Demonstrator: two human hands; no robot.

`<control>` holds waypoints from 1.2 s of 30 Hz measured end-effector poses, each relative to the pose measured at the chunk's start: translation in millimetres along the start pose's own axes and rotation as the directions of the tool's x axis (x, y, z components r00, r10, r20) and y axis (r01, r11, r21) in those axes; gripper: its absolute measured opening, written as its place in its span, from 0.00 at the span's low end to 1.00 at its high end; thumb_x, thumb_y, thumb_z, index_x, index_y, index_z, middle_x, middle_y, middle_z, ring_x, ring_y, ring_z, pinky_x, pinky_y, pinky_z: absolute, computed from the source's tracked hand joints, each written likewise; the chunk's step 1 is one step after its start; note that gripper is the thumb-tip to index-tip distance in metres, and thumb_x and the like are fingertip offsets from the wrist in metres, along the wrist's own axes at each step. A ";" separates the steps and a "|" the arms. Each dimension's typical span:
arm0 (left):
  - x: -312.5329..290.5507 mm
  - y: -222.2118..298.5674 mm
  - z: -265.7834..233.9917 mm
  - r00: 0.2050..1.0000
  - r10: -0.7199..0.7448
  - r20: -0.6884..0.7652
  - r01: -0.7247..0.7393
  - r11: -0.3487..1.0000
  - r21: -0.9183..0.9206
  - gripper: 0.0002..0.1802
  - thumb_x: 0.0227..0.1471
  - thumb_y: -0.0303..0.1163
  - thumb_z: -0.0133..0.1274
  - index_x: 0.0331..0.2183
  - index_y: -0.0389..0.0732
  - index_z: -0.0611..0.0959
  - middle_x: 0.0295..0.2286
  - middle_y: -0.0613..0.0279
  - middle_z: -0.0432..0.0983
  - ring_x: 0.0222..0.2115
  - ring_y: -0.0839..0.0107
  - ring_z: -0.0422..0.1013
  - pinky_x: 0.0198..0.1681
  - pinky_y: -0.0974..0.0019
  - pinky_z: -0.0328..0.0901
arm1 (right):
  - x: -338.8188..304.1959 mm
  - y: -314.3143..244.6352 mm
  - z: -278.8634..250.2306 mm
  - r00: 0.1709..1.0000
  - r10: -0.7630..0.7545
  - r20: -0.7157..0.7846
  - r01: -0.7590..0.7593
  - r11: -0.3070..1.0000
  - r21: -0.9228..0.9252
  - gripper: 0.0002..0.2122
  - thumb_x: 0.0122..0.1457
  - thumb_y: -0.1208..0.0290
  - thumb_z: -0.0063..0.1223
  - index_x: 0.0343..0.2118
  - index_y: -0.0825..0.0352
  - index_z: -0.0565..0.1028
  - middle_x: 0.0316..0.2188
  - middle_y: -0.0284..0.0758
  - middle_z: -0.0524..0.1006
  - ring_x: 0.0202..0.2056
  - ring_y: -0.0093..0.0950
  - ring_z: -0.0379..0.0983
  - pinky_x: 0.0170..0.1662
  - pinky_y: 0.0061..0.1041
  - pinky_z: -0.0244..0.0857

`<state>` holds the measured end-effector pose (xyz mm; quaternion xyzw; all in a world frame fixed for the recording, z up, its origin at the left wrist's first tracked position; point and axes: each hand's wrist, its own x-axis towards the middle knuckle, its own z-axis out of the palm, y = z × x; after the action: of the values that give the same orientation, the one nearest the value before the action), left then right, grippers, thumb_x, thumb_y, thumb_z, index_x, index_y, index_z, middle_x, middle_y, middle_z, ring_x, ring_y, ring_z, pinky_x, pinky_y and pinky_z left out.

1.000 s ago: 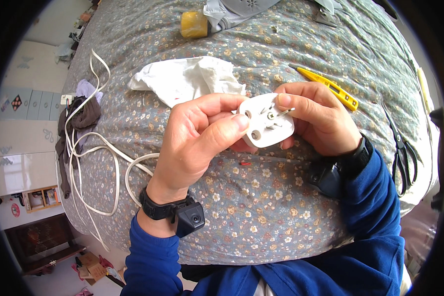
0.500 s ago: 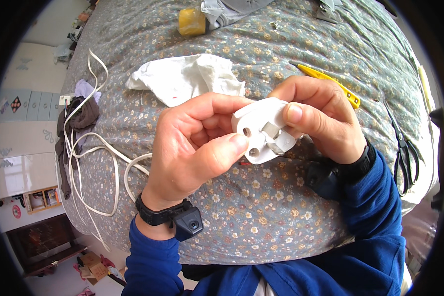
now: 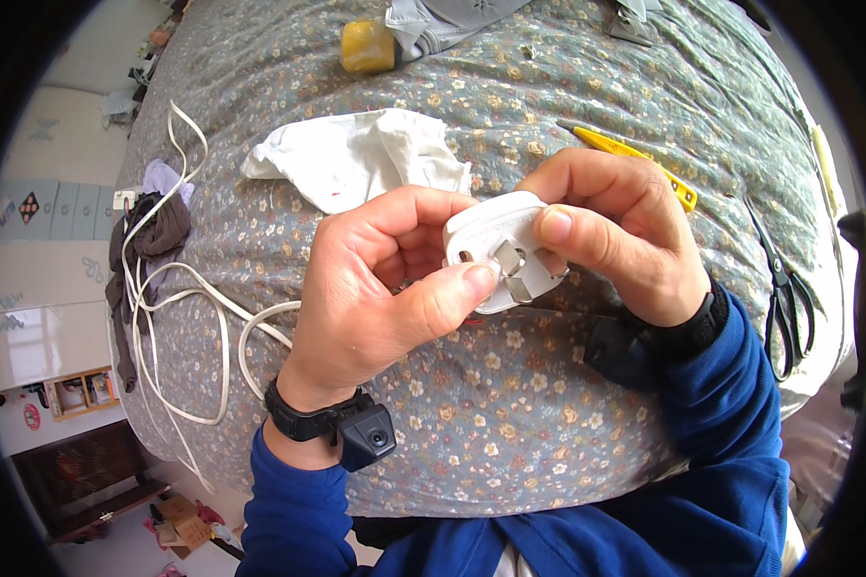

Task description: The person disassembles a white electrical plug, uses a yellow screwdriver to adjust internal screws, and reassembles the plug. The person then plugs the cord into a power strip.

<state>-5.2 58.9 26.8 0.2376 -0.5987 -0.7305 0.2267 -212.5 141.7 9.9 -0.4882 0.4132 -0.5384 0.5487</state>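
Between my two hands is a white power plug, held above the bed with its flat metal prongs facing up toward me. My left hand is closed on its left side, the thumb lying on the face near a round hole and the prongs. On the other side my right hand pinches the plug's edge between thumb and bent fingers. The fingers under the plug are partly hidden. A bit of red shows just below it, too small to make out.
A floral bedspread lies beneath. Beyond my hands is a white cloth. A yellow utility knife and black scissors lie to the right, a white cable loops at left, and a yellow tape roll stands at the back.
The plug has tilted and turned in my hands, so its prongs point another way. My left thumb has slid rightward across its face, covering one of the holes.
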 end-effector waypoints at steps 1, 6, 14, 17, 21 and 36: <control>0.0 -0.6 0.1 1.000 0.020 0.004 -0.020 1.000 0.014 0.20 0.51 0.25 0.59 0.46 0.28 0.77 0.35 0.60 0.80 0.33 0.80 0.75 0.35 0.76 0.71 | -0.1 -0.1 0.2 1.000 0.004 0.000 -0.004 1.000 0.010 0.13 0.62 0.64 0.54 0.36 0.72 0.76 0.27 0.29 0.75 0.29 0.15 0.68 0.33 0.16 0.62; -0.6 -2.0 4.0 0.999 0.012 -0.041 -0.012 1.000 -0.001 0.17 0.52 0.24 0.60 0.44 0.29 0.79 0.33 0.61 0.80 0.31 0.82 0.75 0.34 0.77 0.70 | 0.7 3.9 -1.9 1.000 -0.020 0.010 0.019 0.999 0.041 0.12 0.63 0.66 0.56 0.36 0.73 0.76 0.27 0.30 0.78 0.29 0.17 0.73 0.33 0.17 0.68; 6.0 -7.4 -3.5 0.981 0.111 -0.162 -0.104 0.993 0.051 0.11 0.53 0.24 0.58 0.39 0.29 0.80 0.30 0.60 0.81 0.30 0.81 0.75 0.34 0.77 0.70 | 5.7 8.3 -15.7 0.951 -0.233 -0.204 0.171 0.943 -0.284 0.14 0.62 0.64 0.58 0.40 0.73 0.78 0.27 0.29 0.78 0.28 0.17 0.73 0.34 0.17 0.69; 12.1 -9.9 -18.1 0.961 0.173 -0.216 -0.158 0.984 0.085 0.11 0.53 0.26 0.57 0.38 0.29 0.80 0.31 0.59 0.81 0.30 0.80 0.76 0.35 0.77 0.70 | 4.0 1.0 -47.7 0.861 -0.442 -0.254 0.073 0.601 -0.796 0.15 0.57 0.66 0.63 0.43 0.72 0.78 0.33 0.35 0.79 0.35 0.26 0.76 0.38 0.24 0.70; 14.6 -10.7 -32.7 0.916 0.277 -0.290 -0.214 0.949 0.233 0.14 0.53 0.30 0.55 0.40 0.30 0.80 0.33 0.58 0.81 0.31 0.76 0.77 0.37 0.70 0.73 | -10.3 -1.8 -74.6 0.931 -0.294 -0.218 -0.166 0.194 -0.967 0.15 0.49 0.71 0.65 0.39 0.71 0.78 0.36 0.42 0.77 0.43 0.39 0.73 0.46 0.32 0.67; 17.1 -13.0 -32.4 0.850 0.377 -0.368 -0.322 0.925 0.203 0.13 0.53 0.27 0.59 0.39 0.30 0.80 0.31 0.61 0.80 0.30 0.82 0.73 0.34 0.78 0.67 | -10.4 -16.3 9.4 0.813 -0.582 0.018 0.290 0.378 -0.879 0.13 0.52 0.78 0.61 0.42 0.71 0.78 0.25 0.35 0.70 0.23 0.30 0.69 0.26 0.27 0.64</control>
<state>0.8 25.8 7.2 0.2836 -0.6204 -0.5708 0.4570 -207.1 153.8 26.9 -0.6973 0.5524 -0.4568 0.0035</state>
